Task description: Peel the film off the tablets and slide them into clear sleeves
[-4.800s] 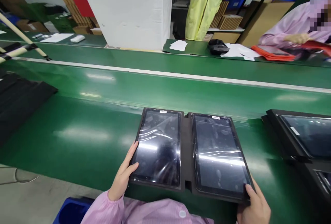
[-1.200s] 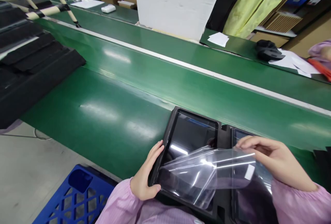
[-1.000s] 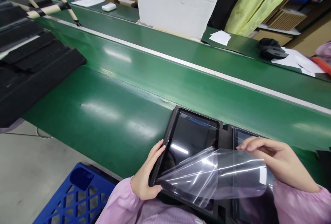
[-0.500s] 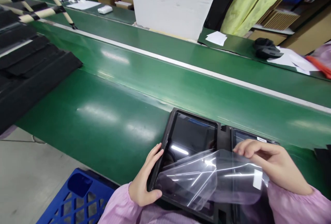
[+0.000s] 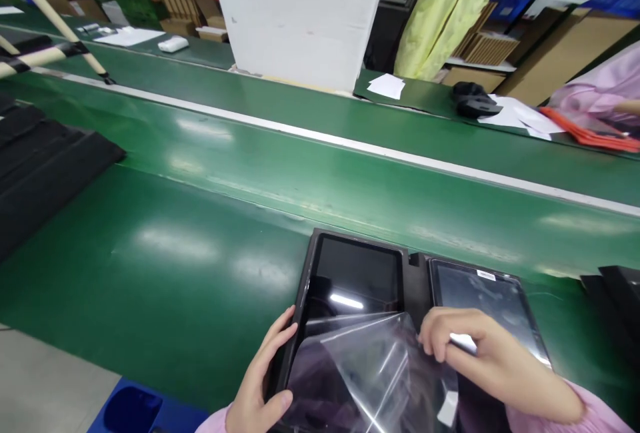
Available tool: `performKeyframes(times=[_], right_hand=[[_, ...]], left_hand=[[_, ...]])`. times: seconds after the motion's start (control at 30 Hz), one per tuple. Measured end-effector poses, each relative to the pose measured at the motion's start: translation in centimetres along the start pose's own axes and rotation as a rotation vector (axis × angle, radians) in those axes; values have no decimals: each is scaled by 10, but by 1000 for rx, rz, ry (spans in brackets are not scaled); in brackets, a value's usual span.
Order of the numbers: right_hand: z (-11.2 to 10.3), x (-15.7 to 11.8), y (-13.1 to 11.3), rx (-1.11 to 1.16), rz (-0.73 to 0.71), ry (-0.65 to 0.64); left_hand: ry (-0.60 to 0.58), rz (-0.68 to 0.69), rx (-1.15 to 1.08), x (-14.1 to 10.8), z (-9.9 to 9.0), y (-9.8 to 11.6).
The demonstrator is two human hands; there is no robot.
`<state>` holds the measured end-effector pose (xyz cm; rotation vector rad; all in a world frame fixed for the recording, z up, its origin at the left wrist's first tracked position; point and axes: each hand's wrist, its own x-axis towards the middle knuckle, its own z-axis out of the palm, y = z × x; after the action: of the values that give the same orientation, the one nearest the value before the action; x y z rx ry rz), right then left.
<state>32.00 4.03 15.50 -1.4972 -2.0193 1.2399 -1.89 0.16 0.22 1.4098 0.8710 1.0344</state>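
My right hand [image 5: 480,353] pinches a corner of a clear plastic film [image 5: 380,373], which is bent and lifted over the lower part of a tablet [image 5: 357,273] with a dark, glossy screen. A small white label sits on the film. The tablet lies in the left recess of a black foam tray [image 5: 414,286]. Along the tray's left edge rests my left hand [image 5: 265,380], fingers stretched out and thumb apart, touching the rim. A second tablet [image 5: 483,293], with a white barcode sticker near its top, lies in the right recess, partly covered by my right hand.
Black foam pieces [image 5: 45,160] are stacked at the left, with more dark pieces [image 5: 615,306] at the far right. Beyond the green work surface [image 5: 165,286] runs a white strip [image 5: 320,140]. Below left is a blue crate [image 5: 175,413]. A person's pink sleeve [image 5: 595,80] shows at the upper right.
My right hand has moved down and left relative to the tray, folding the film back toward me and uncovering more of the right tablet. My left hand stays at the tray's edge. The view has shifted.
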Motion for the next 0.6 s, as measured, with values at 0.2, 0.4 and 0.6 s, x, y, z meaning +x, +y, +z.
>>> performKeyframes(times=[0.2,0.4,0.6], right_hand=[[3,5,-1,-42,202,-203],[4,5,-2,-49,232,-248],[9,1,3,16,147,-215]], left_hand=[[51,-91,-152,-5,7,-4],[125,-139,-81,-8,12,-5],[110,-157,-2,-14,5,-16]])
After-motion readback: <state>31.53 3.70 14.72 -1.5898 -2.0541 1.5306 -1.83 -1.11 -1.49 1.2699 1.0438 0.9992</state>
